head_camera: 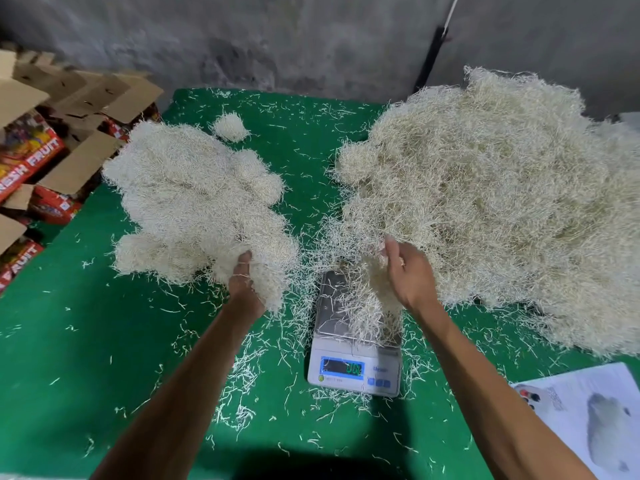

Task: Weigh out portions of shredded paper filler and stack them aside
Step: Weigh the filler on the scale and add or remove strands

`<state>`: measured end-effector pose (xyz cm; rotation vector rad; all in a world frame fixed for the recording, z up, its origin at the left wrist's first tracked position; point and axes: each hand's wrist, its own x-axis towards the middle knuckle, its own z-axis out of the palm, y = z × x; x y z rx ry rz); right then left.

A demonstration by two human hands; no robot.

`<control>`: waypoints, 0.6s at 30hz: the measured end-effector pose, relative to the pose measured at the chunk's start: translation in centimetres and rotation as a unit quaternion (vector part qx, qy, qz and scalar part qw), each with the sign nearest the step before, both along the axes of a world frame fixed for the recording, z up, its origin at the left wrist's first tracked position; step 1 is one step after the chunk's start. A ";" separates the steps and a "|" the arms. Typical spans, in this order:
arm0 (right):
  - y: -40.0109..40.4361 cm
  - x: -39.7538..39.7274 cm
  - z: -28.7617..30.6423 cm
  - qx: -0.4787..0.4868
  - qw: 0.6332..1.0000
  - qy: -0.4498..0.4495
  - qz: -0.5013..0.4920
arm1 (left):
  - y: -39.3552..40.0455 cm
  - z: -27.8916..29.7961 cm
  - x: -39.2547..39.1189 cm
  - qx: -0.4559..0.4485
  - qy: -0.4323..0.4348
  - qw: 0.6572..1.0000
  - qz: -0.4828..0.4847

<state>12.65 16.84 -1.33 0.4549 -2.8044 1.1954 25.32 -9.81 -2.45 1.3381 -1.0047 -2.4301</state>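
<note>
A digital scale [353, 370] stands on the green table, its steel pan partly covered by a loose tuft of shredded paper [367, 306]. My right hand [408, 275] grips that tuft just above the pan, at the edge of the big loose heap of shredded paper [502, 202] on the right. My left hand [244, 285] holds a wad of shreds [266, 282] beside the pile of rounded portions [197, 202] on the left. One small portion [230, 126] lies apart at the back.
Stray paper strands litter the green table [104, 341]. Open cardboard fruit boxes [38, 147] are stacked off the left edge. A printed white sheet [595, 417] lies at the front right corner. A grey wall closes the back.
</note>
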 end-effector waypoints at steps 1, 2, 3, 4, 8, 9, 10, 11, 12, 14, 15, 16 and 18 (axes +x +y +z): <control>0.1 0.0 0.3 -0.021 1.000 0.008 -0.012 | 0.8 0.1 0.1 -0.036 -0.002 0.999 -0.012; 0.2 0.0 0.6 -0.039 0.999 0.007 -0.022 | 1.7 0.4 0.2 -0.023 0.010 0.999 -0.020; 0.3 0.1 1.0 -0.051 0.998 0.005 -0.035 | 2.1 0.3 0.2 -0.013 0.025 0.999 -0.036; 0.4 0.2 1.2 -0.058 0.997 0.010 -0.052 | 2.4 0.1 0.2 0.001 0.036 0.998 -0.049; 0.0 1.2 2.2 -0.037 0.994 0.079 -0.066 | 4.1 0.6 -1.1 0.000 0.027 0.998 -0.059; -0.5 1.7 2.6 -0.029 0.995 0.088 -0.027 | 4.7 0.8 -1.6 -0.022 0.024 0.998 -0.048; -1.3 2.3 3.0 -0.021 0.996 0.079 0.027 | 5.4 1.5 -1.9 -0.032 0.034 0.996 -0.070; -2.1 2.9 3.2 0.000 0.994 0.066 0.086 | 5.9 2.2 -2.2 -0.012 0.049 0.995 -0.084; -3.0 3.5 3.3 0.029 0.988 0.064 0.139 | 6.4 2.7 -2.7 0.018 0.067 0.992 -0.106; -4.3 4.2 3.2 0.069 0.973 0.090 0.200 | 7.2 3.8 -3.1 0.043 0.133 0.978 -0.157; -4.7 4.2 3.1 0.057 0.972 0.097 0.206 | 7.4 4.1 -3.0 0.031 0.157 0.972 -0.174; -4.9 4.2 3.1 0.031 0.975 0.097 0.198 | 7.4 4.1 -3.0 0.015 0.170 0.968 -0.183; -4.9 3.8 3.3 -0.022 0.982 0.099 0.162 | 7.3 4.0 -2.7 -0.037 0.153 0.972 -0.177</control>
